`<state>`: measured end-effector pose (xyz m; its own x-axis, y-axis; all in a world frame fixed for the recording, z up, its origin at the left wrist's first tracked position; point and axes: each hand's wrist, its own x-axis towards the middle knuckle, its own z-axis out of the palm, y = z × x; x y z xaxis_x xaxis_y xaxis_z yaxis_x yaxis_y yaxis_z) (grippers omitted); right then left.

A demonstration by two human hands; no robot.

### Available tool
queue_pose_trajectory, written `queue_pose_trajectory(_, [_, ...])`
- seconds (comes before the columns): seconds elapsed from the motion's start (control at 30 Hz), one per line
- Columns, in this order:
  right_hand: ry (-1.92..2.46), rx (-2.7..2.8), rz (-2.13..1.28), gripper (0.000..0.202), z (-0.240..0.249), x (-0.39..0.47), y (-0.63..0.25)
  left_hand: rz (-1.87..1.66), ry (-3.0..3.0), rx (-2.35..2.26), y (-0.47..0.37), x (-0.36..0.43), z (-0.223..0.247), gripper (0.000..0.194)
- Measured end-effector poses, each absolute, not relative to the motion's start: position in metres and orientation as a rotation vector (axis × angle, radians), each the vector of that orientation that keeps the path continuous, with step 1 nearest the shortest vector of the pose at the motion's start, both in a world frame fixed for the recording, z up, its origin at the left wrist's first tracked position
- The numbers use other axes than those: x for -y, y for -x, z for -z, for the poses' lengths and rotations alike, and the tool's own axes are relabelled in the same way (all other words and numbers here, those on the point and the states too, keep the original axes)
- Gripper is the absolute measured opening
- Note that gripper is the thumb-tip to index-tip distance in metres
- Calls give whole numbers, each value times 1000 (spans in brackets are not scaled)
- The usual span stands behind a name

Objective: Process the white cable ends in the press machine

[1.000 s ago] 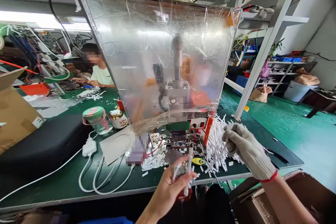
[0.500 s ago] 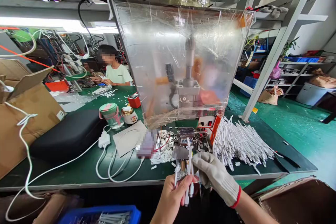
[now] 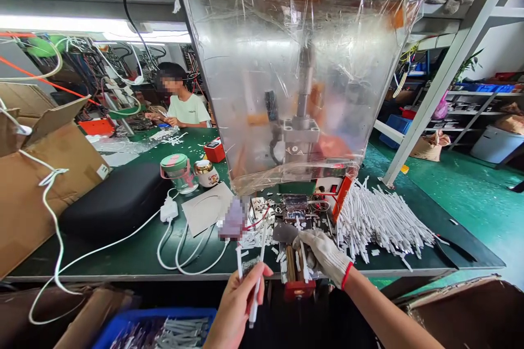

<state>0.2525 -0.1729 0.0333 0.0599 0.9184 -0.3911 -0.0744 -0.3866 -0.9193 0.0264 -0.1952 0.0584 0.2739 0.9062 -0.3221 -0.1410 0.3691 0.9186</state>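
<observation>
My left hand is bare and closed around thin white plastic strips, held off the bench's front edge. My right hand, in a white knit glove with a red cuff, reaches over the press fixture. Its thumb and fingertips are pinched at a white strip that slants downward. A flat grey metal plate lies just left of those fingertips. Below the hand, a red block shows at the bench edge. The glove hides part of the fixture.
A big pile of white strips covers the bench on the right, beside black-handled pliers. A plastic-wrapped guard hangs before the press. A blue bin holds strips at lower left. Across the bench sits a co-worker.
My left hand has drawn left, away from the fixture, with strips in it. My right hand has shifted slightly to the left over the fixture. The view has turned a little.
</observation>
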Motion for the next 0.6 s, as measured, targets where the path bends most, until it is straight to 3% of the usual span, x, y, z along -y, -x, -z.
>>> queue_pose_trajectory(0.27, [1457, 609, -1528, 36, -19, 156, -246, -922, -838, -1120, -15, 191, -42, 58])
queue_pose_trajectory(0.6, [1433, 668, -1534, 36, -11, 153, -247, -783, -872, -1035, -13, 192, -36, 53])
